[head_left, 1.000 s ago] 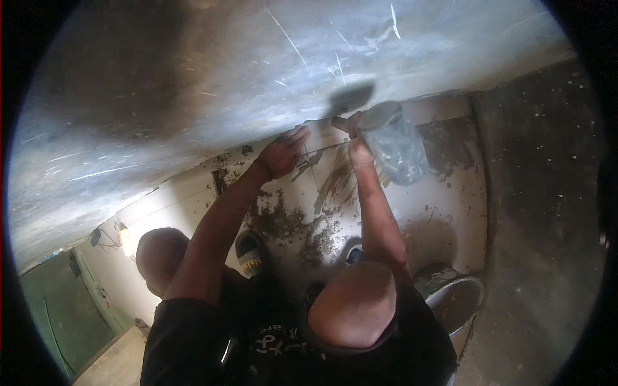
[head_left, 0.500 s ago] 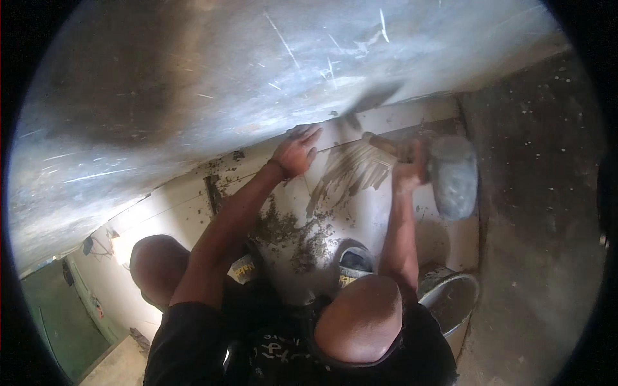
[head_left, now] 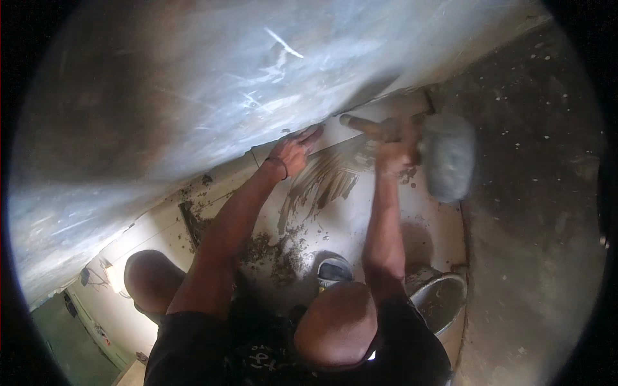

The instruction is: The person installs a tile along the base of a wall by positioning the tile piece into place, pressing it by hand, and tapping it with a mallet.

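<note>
Here, R hand [head_left: 398, 154] wraps handle [head_left: 360, 125] of trowel [head_left: 449, 151], blade [head_left: 450, 172] to right, nr far wall [head_left: 193, 77]. L hand [head_left: 293, 156] half-spread, fingers [head_left: 308, 136] stretched nr wall's foot. Trowel prob. stiff, lightish, blade maybe slick; take by handle.

2 arms [head_left: 385, 225] reach forward, left hand [head_left: 291, 154] outstretched, right hand [head_left: 396, 156] curled.

white lettering [head_left: 261, 358] crosses the black shirt [head_left: 196, 341], too unclear to read. a bit of yellow marking [head_left: 322, 289] shows on the slipper [head_left: 335, 268].
</note>
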The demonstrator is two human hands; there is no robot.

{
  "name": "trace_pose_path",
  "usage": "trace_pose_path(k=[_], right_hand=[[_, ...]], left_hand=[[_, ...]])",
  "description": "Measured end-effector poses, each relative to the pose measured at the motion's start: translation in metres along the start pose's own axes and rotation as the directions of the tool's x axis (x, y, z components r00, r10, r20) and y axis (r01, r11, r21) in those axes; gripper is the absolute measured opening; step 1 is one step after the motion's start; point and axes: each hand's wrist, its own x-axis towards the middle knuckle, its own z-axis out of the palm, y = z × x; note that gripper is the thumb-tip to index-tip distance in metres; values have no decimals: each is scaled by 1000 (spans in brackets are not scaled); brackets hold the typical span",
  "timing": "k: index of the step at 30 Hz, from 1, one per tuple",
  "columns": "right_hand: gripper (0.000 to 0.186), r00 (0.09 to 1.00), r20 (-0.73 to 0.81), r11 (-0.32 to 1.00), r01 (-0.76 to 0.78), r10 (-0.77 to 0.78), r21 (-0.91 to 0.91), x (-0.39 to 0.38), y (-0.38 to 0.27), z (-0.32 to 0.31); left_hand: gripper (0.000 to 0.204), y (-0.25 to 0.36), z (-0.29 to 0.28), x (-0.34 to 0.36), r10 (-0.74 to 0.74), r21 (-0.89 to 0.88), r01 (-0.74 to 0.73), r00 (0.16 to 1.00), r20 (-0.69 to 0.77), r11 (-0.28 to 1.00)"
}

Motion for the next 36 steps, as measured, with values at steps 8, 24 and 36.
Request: trace_pose_path(k=[8, 24, 36], right_hand=[[10, 761, 594, 942, 336, -262, -15, 7, 80, -12], [15, 711, 503, 449, 702, -491, -553, 38, 71, -11], [7, 929, 74, 720, -227, 361, -656, 61, 51, -3]], left_hand=[[56, -10, 9, -1, -3, 154, -18, 991, 131, 988], [74, -6, 1, 6, 2, 115, -21, 987, 163, 993], [77, -16, 12, 16, -19, 290, -33, 985, 173, 957]])
